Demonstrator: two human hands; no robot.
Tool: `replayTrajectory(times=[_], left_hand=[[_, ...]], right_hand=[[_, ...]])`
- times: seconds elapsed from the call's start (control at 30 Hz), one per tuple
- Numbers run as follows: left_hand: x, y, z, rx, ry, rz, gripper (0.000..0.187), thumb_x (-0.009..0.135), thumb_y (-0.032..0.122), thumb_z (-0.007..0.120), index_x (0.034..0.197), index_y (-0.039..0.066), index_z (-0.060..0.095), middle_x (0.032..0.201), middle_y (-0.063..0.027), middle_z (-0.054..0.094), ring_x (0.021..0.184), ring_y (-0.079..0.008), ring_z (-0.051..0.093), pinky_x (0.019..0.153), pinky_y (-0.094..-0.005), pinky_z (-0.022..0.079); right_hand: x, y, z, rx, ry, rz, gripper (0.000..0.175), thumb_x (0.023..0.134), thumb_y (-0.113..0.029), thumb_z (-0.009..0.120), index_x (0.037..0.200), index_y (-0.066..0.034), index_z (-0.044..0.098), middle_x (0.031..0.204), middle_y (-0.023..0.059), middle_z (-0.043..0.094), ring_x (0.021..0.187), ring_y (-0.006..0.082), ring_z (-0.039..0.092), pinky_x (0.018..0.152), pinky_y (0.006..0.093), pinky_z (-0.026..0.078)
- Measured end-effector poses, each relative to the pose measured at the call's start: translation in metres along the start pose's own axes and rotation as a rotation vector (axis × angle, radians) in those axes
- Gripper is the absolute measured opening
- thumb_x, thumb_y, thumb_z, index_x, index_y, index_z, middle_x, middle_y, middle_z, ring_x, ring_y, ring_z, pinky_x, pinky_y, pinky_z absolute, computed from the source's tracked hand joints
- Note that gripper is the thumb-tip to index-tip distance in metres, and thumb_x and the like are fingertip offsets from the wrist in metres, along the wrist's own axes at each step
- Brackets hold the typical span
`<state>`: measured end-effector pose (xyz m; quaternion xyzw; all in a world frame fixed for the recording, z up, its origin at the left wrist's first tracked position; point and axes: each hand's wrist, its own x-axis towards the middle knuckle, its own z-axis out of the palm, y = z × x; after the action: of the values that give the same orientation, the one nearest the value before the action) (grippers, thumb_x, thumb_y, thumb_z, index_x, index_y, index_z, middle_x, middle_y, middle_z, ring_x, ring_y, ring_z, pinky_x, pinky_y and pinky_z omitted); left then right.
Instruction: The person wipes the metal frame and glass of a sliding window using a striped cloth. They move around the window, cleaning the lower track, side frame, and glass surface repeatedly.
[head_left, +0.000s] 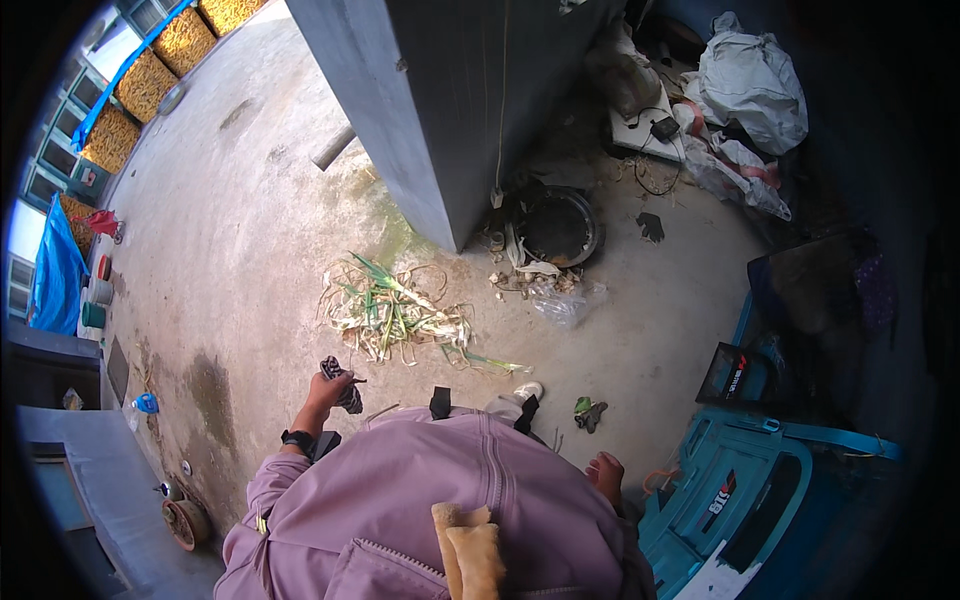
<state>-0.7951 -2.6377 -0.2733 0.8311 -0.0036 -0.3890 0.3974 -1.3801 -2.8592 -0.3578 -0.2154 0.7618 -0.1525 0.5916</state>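
Note:
My left hand (330, 391) is closed around a dark striped cloth (350, 397) that hangs from both sides of the grip. A black band circles that wrist. Low on the right, beside my pink jacket (450, 465), my right hand (606, 474) hangs with its fingers curled; whether anything is inside them is hidden. On the concrete floor before me lies a pile of green onion stalks and dry husks (397, 307). A dark glove or cloth (591, 416) with a green leaf lies on the floor above my right hand.
A concrete pillar (442, 180) stands ahead, with a black basin (559, 225) and a clear plastic bag (561, 301) near its base. A teal plastic case (727, 495) is close on my right. White sacks (754, 86) are heaped farther back. A flowerpot (184, 525) stands at lower left.

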Motion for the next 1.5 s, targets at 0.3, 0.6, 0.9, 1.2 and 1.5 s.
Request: replayTrajectory(times=[0.3, 0.6, 0.9, 1.2, 1.5], left_hand=[[-0.01, -0.16, -0.153, -0.301, 0.23, -0.152, 0.02, 0.079, 0.022, 0.073, 0.082, 0.003, 0.067, 0.073, -0.0046, 0.065, 0.06, -0.0129, 0.06, 0.054, -0.029, 0.047], [-0.124, -0.324, -0.247, -0.461, 0.885, -0.498, 0.025, 0.076, 0.024, 0.073, 0.078, 0.001, 0.065, 0.072, -0.0071, 0.063, 0.058, -0.0165, 0.06, 0.05, -0.0347, 0.048], [-0.223, -0.293, -0.134, -0.787, 0.993, -0.562, 0.026, 0.076, 0.024, 0.075, 0.083, 0.001, 0.066, 0.078, -0.0073, 0.066, 0.066, -0.0166, 0.062, 0.06, -0.034, 0.049], [-0.29, -0.358, -0.062, -1.149, 1.348, -0.828, 0.037, 0.075, 0.028, 0.077, 0.088, -0.004, 0.065, 0.079, -0.0116, 0.067, 0.069, -0.0214, 0.066, 0.059, -0.0377, 0.05], [-0.277, -0.488, -0.077, -1.225, 1.531, -1.052, 0.042, 0.069, 0.032, 0.078, 0.081, -0.007, 0.068, 0.082, -0.02, 0.069, 0.069, -0.0293, 0.068, 0.066, -0.0414, 0.051]], right_hand=[[-0.074, 0.023, 0.129, -0.418, -0.237, -0.122, 0.035, 0.089, -0.02, 0.06, 0.121, -0.0051, 0.055, 0.084, 0.0075, 0.061, 0.061, 0.0173, 0.06, 0.053, 0.0288, 0.049], [-0.108, -0.057, 0.31, -0.664, -0.553, -0.191, 0.034, 0.088, -0.018, 0.062, 0.119, -0.0076, 0.058, 0.083, 0.0044, 0.065, 0.061, 0.0133, 0.062, 0.05, 0.0261, 0.05], [-0.042, -0.118, 0.417, -1.094, -0.569, -0.324, 0.028, 0.085, -0.014, 0.059, 0.113, -0.0083, 0.056, 0.076, 0.0068, 0.061, 0.053, 0.0203, 0.059, 0.044, 0.034, 0.048], [-0.138, -0.096, 0.602, -1.178, -0.849, -0.485, 0.016, 0.081, -0.02, 0.061, 0.086, -0.0044, 0.059, 0.073, 0.0078, 0.062, 0.06, 0.0244, 0.062, 0.051, 0.0396, 0.048], [-0.303, 0.064, 0.711, -1.287, -1.046, -0.544, 0.02, 0.08, -0.022, 0.061, 0.075, -0.0028, 0.061, 0.073, 0.0087, 0.063, 0.062, 0.026, 0.063, 0.054, 0.0412, 0.048]])
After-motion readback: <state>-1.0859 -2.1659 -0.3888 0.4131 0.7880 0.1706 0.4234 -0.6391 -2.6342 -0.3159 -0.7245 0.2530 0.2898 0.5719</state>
